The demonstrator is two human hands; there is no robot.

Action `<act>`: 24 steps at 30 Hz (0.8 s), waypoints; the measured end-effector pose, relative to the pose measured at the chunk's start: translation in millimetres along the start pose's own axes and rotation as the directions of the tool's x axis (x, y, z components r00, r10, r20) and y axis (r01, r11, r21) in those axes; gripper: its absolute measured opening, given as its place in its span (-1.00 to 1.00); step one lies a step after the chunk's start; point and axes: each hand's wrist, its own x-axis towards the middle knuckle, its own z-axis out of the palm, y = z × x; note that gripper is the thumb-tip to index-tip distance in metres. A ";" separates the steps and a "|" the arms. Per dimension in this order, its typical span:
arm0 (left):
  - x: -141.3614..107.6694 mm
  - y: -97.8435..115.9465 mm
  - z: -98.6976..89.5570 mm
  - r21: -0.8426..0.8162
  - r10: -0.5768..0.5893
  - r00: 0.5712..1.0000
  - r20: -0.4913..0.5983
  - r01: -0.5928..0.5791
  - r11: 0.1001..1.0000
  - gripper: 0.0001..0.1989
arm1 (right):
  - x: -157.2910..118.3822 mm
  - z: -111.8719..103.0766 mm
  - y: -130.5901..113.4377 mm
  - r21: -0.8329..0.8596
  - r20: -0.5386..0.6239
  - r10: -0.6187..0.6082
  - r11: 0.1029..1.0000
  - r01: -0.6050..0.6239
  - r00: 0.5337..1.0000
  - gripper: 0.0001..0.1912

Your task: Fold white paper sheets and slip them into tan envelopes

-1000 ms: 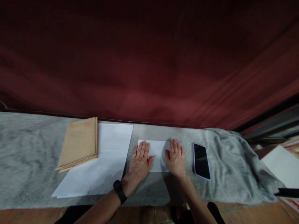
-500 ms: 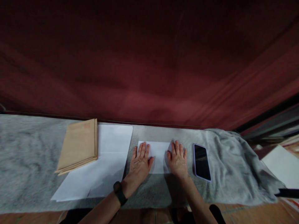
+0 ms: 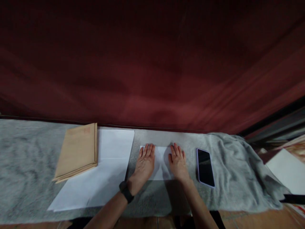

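A small white folded paper (image 3: 162, 162) lies flat on the grey cloth (image 3: 152, 200). On its left part rests my left hand (image 3: 145, 162), palm down with the fingers stretched out and a dark watch at the wrist. The right part of the paper is under my right hand (image 3: 178, 163), which is also flat, its fingers pointing away from me. Neither hand grips anything. Both hide the paper's side edges.
To the left, brown envelopes (image 3: 77, 149) lie partly over large white sheets (image 3: 114, 156). A phone (image 3: 205, 167) with a dark screen lies right of my right hand. A dark red upright surface (image 3: 152, 79) stands behind the cloth.
My left hand has shifted slightly right over the paper and its thumb no longer shows spread. My right hand has moved slightly left.
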 end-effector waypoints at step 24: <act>21.3 -24.0 -13.0 -0.087 -0.082 0.996 0.018 0.083 0.993 -0.58 | 39.9 -22.3 22.0 0.437 0.154 0.058 0.891 -0.121 0.986 -0.81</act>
